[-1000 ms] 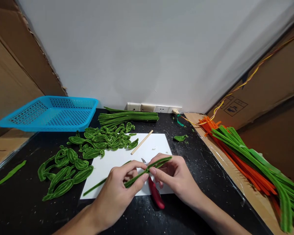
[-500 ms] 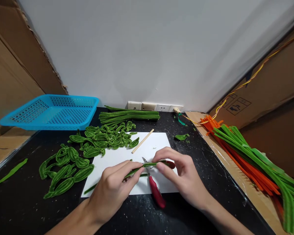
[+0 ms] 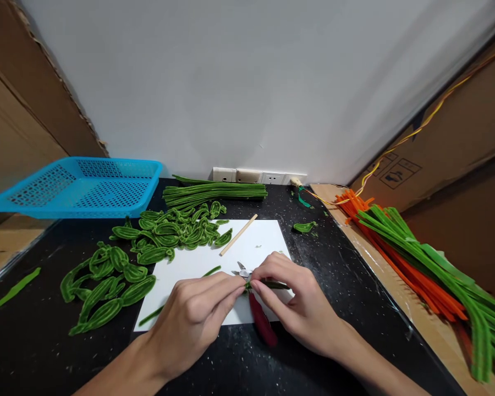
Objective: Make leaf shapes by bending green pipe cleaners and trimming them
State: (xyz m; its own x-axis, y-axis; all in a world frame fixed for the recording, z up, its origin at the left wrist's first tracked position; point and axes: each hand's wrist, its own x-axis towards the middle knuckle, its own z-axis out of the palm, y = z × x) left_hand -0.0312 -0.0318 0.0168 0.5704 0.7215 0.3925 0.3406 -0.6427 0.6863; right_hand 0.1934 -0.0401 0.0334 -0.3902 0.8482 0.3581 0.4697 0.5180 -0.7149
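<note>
My left hand [image 3: 198,308] and my right hand [image 3: 295,291] meet over a white sheet of paper [image 3: 268,239], each pinching a dark green pipe cleaner [image 3: 278,285]. Its middle shows between the fingertips, and a length sticks out beyond the right fingers. Just below lie red-handled pliers [image 3: 263,322], jaws apart and pointing away, partly covered by the fingers. Another green pipe cleaner [image 3: 150,316] shows on the paper to the left, partly behind my left hand. A flat wooden stick [image 3: 238,235] rests on the paper beyond the hands.
Looped green pipe-cleaner leaves [image 3: 169,234] are heaped left of and over the paper. Behind them lies a dark green bundle [image 3: 216,193]. A blue basket [image 3: 146,190] stands back left. Orange strips [image 3: 416,280] and light green strips [image 3: 441,275] lie right, near a yellow-red cord [image 3: 373,175].
My hands have drawn together along the pipe cleaner, so their fingertips now nearly touch. The right hand has moved left and slightly nearer; the view has shifted a little.
</note>
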